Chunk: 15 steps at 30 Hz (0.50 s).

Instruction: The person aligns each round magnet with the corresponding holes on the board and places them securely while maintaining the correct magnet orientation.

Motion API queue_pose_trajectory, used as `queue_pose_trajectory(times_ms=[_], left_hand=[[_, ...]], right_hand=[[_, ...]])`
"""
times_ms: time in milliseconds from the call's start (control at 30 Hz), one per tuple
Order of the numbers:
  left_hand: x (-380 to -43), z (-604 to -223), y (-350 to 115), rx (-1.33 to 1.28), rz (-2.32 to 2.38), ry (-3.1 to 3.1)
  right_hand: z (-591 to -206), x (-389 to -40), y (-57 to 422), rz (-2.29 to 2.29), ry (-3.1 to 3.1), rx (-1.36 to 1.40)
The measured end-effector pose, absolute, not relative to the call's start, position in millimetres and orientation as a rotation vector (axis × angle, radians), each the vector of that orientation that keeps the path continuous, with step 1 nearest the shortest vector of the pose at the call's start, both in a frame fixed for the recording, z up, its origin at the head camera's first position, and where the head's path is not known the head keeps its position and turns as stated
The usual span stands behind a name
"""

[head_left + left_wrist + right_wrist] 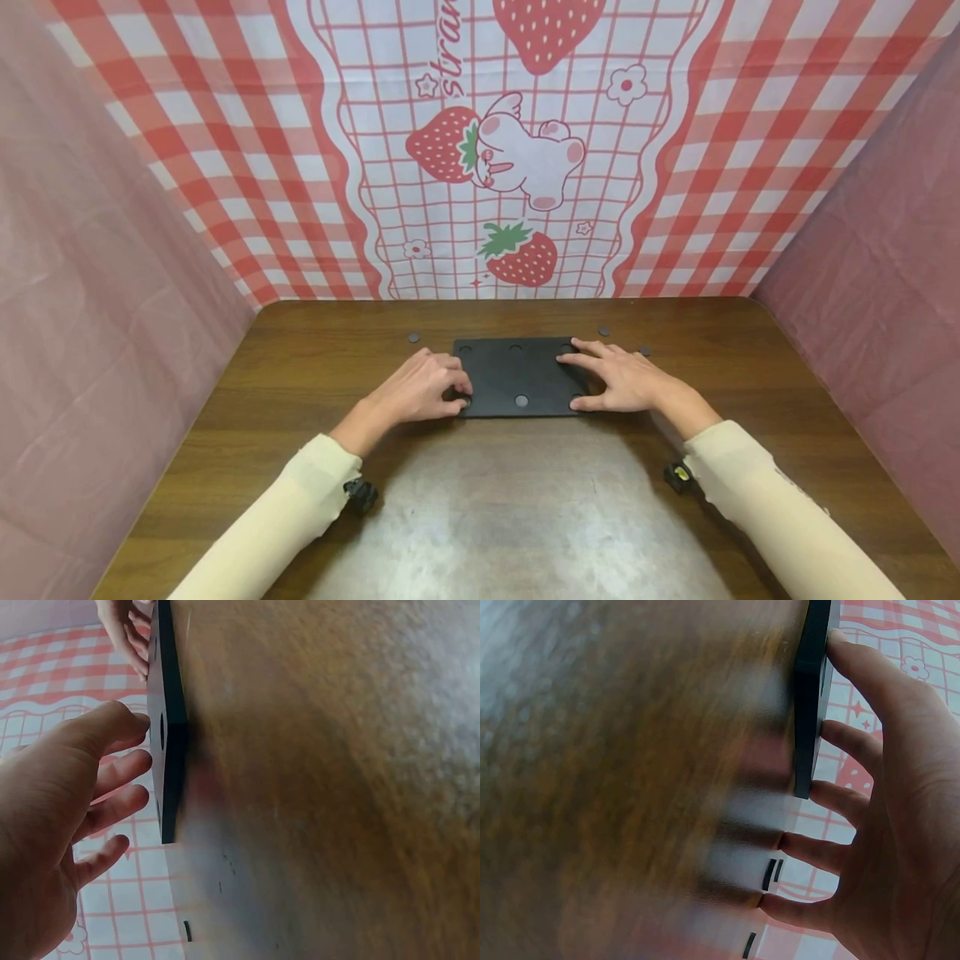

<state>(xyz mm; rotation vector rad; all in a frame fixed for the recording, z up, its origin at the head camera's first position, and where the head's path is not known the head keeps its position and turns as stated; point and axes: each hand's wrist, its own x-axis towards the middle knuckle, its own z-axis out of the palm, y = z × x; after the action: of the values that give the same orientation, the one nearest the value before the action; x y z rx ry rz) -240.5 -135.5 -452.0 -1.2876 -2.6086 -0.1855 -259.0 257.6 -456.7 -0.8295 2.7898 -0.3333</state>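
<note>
A flat black rectangular board [517,375] with round recesses along its long sides lies on the table. My left hand [423,387] is at its near left corner, thumb and forefinger beside the corner recess. In the left wrist view, the left thumb [124,724] reaches the board beside a dark recess, its other fingers loosely bent. My right hand [630,379] spreads over the right end, thumb low and forefinger higher on the board. The right wrist view shows two lower fingers [817,851] beyond the board's edge. A grey disc [521,401] sits in the near middle recess.
Loose dark discs lie on the wooden table [480,517]: one disc [414,337] behind the left hand, another disc [603,332] beyond the right hand, and a third disc [643,351] beside it. A strawberry-print cloth [525,167] hangs at the back, with pink cloth on both sides.
</note>
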Motion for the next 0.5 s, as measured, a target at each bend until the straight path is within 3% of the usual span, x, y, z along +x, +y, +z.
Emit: queue_pose_trajectory(times_ms=[500], left_hand=[[-240.5, -450.1, -136.2, -1.252, -0.204, -2.628]], right_hand=[[-455.2, -258.0, 256.8, -0.329, 2.792, -0.841]])
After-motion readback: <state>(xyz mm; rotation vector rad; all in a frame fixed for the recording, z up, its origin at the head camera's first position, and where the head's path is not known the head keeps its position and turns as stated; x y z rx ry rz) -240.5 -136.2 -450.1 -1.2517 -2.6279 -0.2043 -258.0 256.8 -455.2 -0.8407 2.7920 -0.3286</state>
